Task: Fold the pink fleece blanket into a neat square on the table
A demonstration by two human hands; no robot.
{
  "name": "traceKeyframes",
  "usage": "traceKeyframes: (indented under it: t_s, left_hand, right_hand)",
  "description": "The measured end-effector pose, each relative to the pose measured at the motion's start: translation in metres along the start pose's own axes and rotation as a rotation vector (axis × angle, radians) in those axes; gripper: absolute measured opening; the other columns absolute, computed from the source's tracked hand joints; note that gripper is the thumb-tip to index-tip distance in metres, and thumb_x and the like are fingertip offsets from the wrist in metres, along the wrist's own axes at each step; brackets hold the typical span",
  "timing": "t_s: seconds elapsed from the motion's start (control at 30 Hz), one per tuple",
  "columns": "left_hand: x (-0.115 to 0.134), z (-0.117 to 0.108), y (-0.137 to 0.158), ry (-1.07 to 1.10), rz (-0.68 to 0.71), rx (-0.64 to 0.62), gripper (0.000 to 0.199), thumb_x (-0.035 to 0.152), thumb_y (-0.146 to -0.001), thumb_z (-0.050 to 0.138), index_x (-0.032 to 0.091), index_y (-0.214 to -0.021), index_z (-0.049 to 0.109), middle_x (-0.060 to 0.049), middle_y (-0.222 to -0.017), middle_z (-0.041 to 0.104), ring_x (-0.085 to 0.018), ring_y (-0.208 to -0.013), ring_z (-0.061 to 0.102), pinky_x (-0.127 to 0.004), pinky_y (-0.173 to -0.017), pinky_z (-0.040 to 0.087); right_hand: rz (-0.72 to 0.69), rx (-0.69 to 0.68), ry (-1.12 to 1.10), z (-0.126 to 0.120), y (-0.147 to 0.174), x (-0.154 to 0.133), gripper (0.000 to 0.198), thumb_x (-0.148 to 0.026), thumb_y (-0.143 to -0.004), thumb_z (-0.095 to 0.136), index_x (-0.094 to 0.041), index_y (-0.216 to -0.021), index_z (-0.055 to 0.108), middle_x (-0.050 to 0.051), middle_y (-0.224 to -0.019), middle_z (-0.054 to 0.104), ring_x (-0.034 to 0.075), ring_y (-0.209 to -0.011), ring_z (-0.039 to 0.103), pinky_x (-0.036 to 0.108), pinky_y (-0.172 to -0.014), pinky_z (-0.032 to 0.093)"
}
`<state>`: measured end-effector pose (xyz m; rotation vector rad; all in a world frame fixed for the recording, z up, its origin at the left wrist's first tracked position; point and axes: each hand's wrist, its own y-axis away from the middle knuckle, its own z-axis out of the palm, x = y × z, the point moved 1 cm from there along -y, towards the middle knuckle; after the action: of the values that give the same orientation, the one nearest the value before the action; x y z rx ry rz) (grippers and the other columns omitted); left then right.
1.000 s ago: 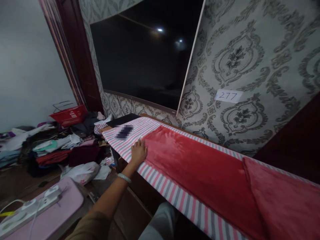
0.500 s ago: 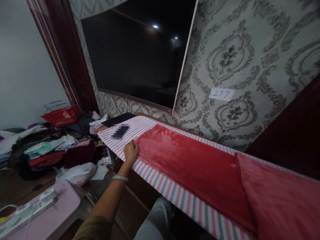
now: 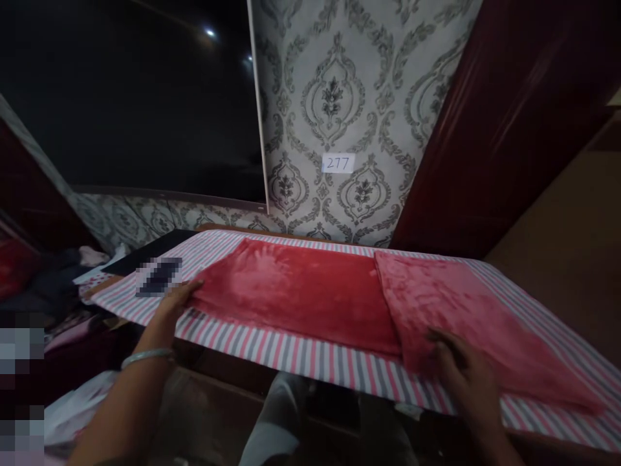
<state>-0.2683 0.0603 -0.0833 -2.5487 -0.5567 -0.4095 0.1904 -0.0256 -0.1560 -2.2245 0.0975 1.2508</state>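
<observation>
A red plush blanket (image 3: 310,294) lies lengthwise on a striped cloth (image 3: 272,346) of pink, white and grey. Its right part is a folded-over, lighter flap (image 3: 451,291) that ends in a straight edge across the middle. My left hand (image 3: 177,303) is closed on the blanket's left end, at the near corner. Over the near side of the flap is my right hand (image 3: 468,369), fingers apart and a little blurred. Whether it touches the fabric is hard to tell.
A pixelated dark object (image 3: 159,277) rests on the striped cloth at left. Behind the table are a large television (image 3: 145,103) and a patterned wall with a paper marked 277 (image 3: 338,163). Piled clothes (image 3: 43,285) lie at left; a dark red panel (image 3: 451,149) rises at right.
The view has swung right. My right hand has come into view over the folded flap. My left hand stays at the blanket's left end.
</observation>
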Motion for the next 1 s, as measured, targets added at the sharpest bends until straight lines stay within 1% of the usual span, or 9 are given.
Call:
traceKeyframes:
  t_s: [0.1, 0.17, 0.27, 0.4, 0.5, 0.63, 0.77, 0.87, 1.0]
  left_hand:
    - [0.004, -0.029, -0.022, 0.032, 0.02, -0.026, 0.034, 0.038, -0.08, 0.056, 0.012, -0.099, 0.068, -0.007, -0.07, 0.069, -0.028, -0.082, 0.064, -0.039, -0.068, 0.052]
    - [0.014, -0.043, -0.036, 0.045, 0.038, -0.031, 0.029, 0.034, -0.078, 0.059, 0.012, -0.097, 0.066, -0.005, -0.07, 0.068, -0.025, -0.081, 0.063, -0.036, -0.067, 0.051]
    - [0.053, -0.044, -0.037, 0.09, 0.152, -0.089, 0.022, 0.028, -0.079, 0.059, 0.014, -0.094, 0.066, -0.003, -0.078, 0.069, -0.021, -0.08, 0.064, -0.03, -0.069, 0.05]
    - [0.122, -0.017, 0.014, 0.183, 0.556, -0.285, 0.024, 0.02, -0.082, 0.055, 0.016, -0.103, 0.066, -0.007, -0.099, 0.072, -0.023, -0.09, 0.067, -0.031, -0.076, 0.05]
    - [0.145, 0.01, 0.068, 0.155, 0.741, -0.361, 0.029, 0.023, -0.094, 0.041, 0.016, -0.103, 0.067, -0.011, -0.1, 0.072, -0.028, -0.091, 0.067, -0.036, -0.079, 0.049]
    - [0.133, 0.039, 0.109, 0.13, 0.836, -0.413, 0.035, 0.025, -0.098, 0.033, 0.019, -0.098, 0.068, -0.011, -0.096, 0.071, -0.028, -0.092, 0.066, -0.038, -0.081, 0.05]
    - [0.108, 0.051, 0.118, 0.195, 0.776, -0.262, 0.028, 0.028, -0.093, 0.045, 0.02, -0.112, 0.063, -0.012, -0.114, 0.068, -0.029, -0.106, 0.062, -0.043, -0.092, 0.048]
    - [0.093, 0.054, 0.124, 0.205, 0.721, -0.144, 0.046, 0.027, -0.083, 0.056, 0.016, -0.128, 0.056, -0.016, -0.129, 0.062, -0.033, -0.119, 0.055, -0.049, -0.099, 0.044]
    - [0.081, 0.058, 0.131, 0.13, 0.7, -0.121, 0.046, 0.025, -0.079, 0.058, 0.017, -0.124, 0.061, -0.017, -0.126, 0.063, -0.035, -0.118, 0.056, -0.051, -0.098, 0.043]
  right_hand:
    - [0.045, -0.137, -0.192, 0.034, -0.001, -0.022, 0.039, -0.052, -0.076, 0.059, -0.021, -0.096, 0.073, 0.009, -0.092, 0.074, 0.025, -0.084, 0.069, 0.035, -0.074, 0.056]
    - [0.122, -0.252, -0.337, 0.055, -0.003, -0.035, 0.041, -0.053, -0.073, 0.064, -0.02, -0.097, 0.072, 0.009, -0.09, 0.074, 0.023, -0.077, 0.068, 0.033, -0.067, 0.056]
    - [0.277, -0.412, -0.588, 0.086, -0.01, -0.05, 0.048, -0.053, -0.069, 0.072, -0.02, -0.103, 0.069, 0.008, -0.091, 0.073, 0.02, -0.072, 0.068, 0.033, -0.064, 0.056]
    - [0.535, -0.5, -0.856, 0.118, -0.016, -0.057, 0.05, -0.044, -0.07, 0.076, -0.021, -0.112, 0.06, 0.009, -0.101, 0.071, 0.022, -0.082, 0.071, 0.037, -0.075, 0.058]
    - [0.699, -0.508, -0.939, 0.13, -0.016, -0.054, 0.04, -0.034, -0.079, 0.068, -0.023, -0.115, 0.054, 0.009, -0.102, 0.071, 0.02, -0.08, 0.072, 0.038, -0.079, 0.057]
    - [0.739, -0.519, -0.971, 0.135, -0.017, -0.049, 0.032, -0.028, -0.085, 0.06, -0.024, -0.116, 0.051, 0.007, -0.102, 0.069, 0.019, -0.079, 0.073, 0.037, -0.078, 0.058]
    - [0.695, -0.556, -0.87, 0.138, -0.029, -0.046, 0.04, -0.027, -0.082, 0.066, -0.025, -0.119, 0.051, 0.005, -0.098, 0.069, 0.018, -0.072, 0.071, 0.035, -0.069, 0.058]
    - [0.631, -0.572, -0.765, 0.143, -0.048, -0.042, 0.047, -0.026, -0.078, 0.07, -0.023, -0.122, 0.052, 0.003, -0.088, 0.068, 0.016, -0.063, 0.067, 0.031, -0.06, 0.057]
    - [0.583, -0.494, -0.659, 0.156, -0.08, -0.036, 0.045, -0.022, -0.076, 0.071, -0.023, -0.119, 0.056, -0.001, -0.078, 0.063, 0.013, -0.057, 0.062, 0.025, -0.05, 0.052]
